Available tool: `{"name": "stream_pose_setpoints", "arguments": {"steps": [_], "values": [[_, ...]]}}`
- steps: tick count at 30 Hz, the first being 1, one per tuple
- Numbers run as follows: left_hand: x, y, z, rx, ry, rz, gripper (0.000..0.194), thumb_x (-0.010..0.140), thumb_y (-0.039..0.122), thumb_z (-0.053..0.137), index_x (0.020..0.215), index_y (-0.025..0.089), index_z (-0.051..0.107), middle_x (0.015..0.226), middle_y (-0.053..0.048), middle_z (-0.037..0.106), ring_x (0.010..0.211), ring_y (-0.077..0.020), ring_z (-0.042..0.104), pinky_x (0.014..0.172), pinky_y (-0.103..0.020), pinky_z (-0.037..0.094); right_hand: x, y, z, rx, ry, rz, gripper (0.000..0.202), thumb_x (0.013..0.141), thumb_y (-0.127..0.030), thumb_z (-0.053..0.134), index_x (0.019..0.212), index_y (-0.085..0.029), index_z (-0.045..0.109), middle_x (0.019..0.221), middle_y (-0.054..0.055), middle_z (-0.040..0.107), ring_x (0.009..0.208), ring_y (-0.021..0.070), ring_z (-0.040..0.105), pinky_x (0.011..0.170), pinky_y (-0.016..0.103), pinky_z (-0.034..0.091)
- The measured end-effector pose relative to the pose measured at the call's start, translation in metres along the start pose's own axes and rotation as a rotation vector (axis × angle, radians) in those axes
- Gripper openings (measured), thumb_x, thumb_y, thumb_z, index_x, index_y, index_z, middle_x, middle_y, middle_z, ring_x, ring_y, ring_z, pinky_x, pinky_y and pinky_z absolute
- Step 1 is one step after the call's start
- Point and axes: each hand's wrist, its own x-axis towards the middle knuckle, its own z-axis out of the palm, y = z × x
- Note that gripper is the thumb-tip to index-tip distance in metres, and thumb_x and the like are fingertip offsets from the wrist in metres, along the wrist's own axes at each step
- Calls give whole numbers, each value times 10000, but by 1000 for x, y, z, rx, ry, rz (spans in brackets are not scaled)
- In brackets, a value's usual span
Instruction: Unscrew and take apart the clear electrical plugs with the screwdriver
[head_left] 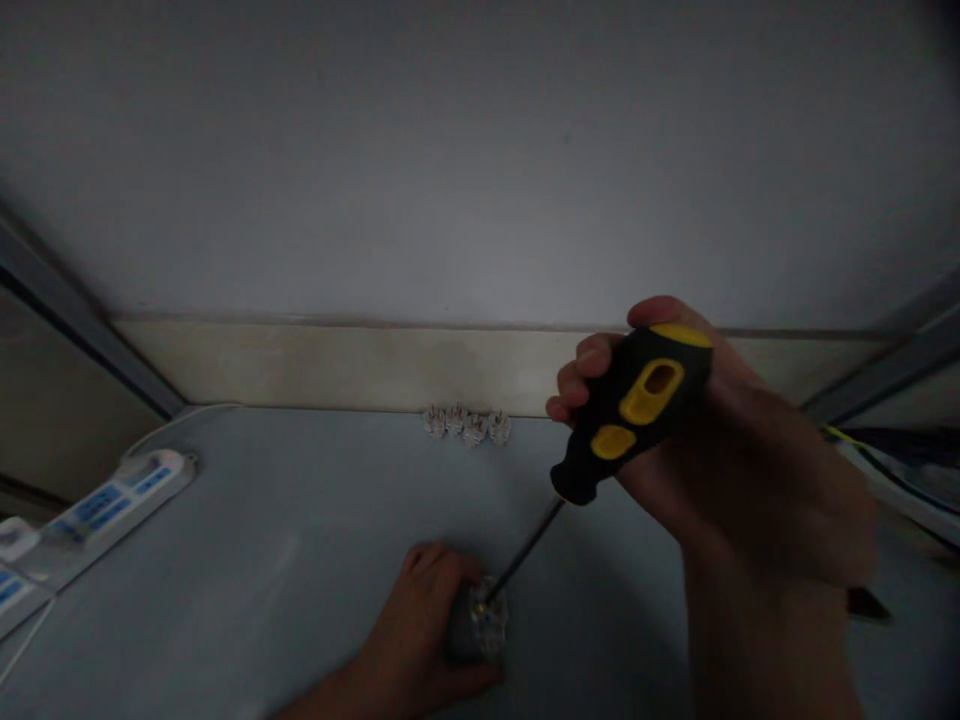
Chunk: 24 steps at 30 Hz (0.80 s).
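The grey counter (pixel 300 500) spreads beneath the fingers. A white power strip (pixel 124 500) lies well left of them. The right hand (pixel 720 450) has fingers around a black-and-yellow screwdriver (pixel 616 442), its tip meeting a clear part (pixel 493 628) between the left hand's (pixel 427 612) fingers; 4 clear pieces (pixel 474 431) sit beyond those.

Screwdriver (pixel 611 443) in right fingers (pixel 574 386); shaft (pixel 525 552) aslant

It looks like a workshop bench, though possibly at home: a grey tabletop (pixel 315 490) with a power strip (pixel 105 508) by its left edge, small clear parts (pixel 474 430) along its far edge, and a hand-held screwdriver (pixel 615 441).
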Motion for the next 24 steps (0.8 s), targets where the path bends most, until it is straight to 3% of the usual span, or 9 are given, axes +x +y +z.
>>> {"name": "stream_pose_setpoints", "arguments": {"steps": [3,7,9,12,15,17,20,22,24], "values": [[1,-1,0,12,-3,25,693,520,178,895,1119,192,545,1071,-94,647,983,-325,595,885,-495,439,-2,0,2,-68,59,-35,265,799,-282,733,1017,-297,582,1119,-3,653,983,166,663,773,284,586],[1,-3,-1,24,-4,91,729,550,230,895,1195,207,556,1125,-100,669,1031,-341,607,930,-521,421,-6,-2,1,-50,109,-66,309,766,-277,766,958,-328,529,863,-40,628,587,87,554,473,188,458],[1,-4,-1,26,0,102,686,569,245,884,1179,211,574,1119,-91,679,1025,-334,615,924,-509,427,-5,-4,-1,22,57,-38,256,792,-377,710,994,-310,569,811,-12,602,614,115,553,499,227,486],[1,-3,-2,28,6,108,672,565,241,884,1165,204,583,1121,-93,686,1021,-332,621,914,-499,434,-2,-4,-3,13,-49,-5,270,863,-409,586,1077,-251,632,915,49,631,794,169,621,676,323,575],[1,-3,-2,22,12,116,672,559,248,893,1155,209,583,1127,-93,687,1021,-329,622,915,-495,431,-2,-1,-1,-85,-18,3,278,836,-388,678,1076,-258,626,1067,50,639,1018,214,638,847,373,582],[2,-3,-2,15,13,116,673,556,254,897,1150,216,584,1133,-89,686,1025,-326,622,917,-491,430,-3,2,2,-104,37,-16,279,800,-339,736,1028,-297,580,1130,21,633,1004,209,653,802,356,588],[3,-2,-2,13,7,112,682,545,250,909,1145,210,587,1122,-89,689,1025,-327,622,913,-489,432,-5,7,6,-32,57,-74,268,818,-232,708,990,-329,527,902,-33,629,625,87,582,536,207,484],[3,-2,-2,13,16,112,693,529,235,919,1137,204,590,1106,-89,694,1013,-327,625,908,-490,433,-5,8,8,31,39,-65,244,833,-294,683,1028,-333,542,789,-29,566,564,79,508,485,196,421],[2,-3,-1,11,28,119,714,513,221,925,1141,202,586,1104,-88,694,1010,-325,626,905,-490,434,-4,7,8,44,-11,-17,258,849,-407,628,1079,-301,580,805,9,555,639,122,542,531,245,465]]}}
